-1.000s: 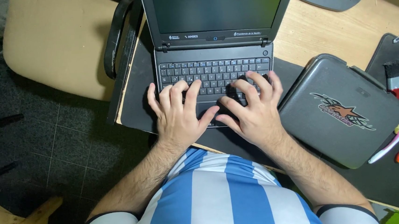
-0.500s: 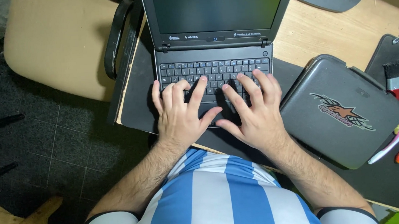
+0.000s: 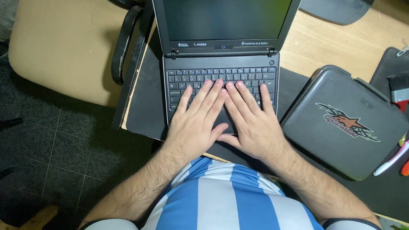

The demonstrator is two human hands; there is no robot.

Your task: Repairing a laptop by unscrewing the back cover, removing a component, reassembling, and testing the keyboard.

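Both hands (image 3: pixel 224 123) flat — laptop keyboard (image 3: pixel 221 82)

Open black laptop (image 3: pixel 219 56), dark screen, on desk

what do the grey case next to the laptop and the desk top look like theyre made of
The dark grey rounded hard case looks like moulded plastic with a matt, slightly grained finish: soft sheen, rounded corners, a raised rim. It could be coated metal; the look leaves that open. The pale tan desk top looks like wood or wood-look laminate: faint grain lines along it, a smooth low-gloss surface.
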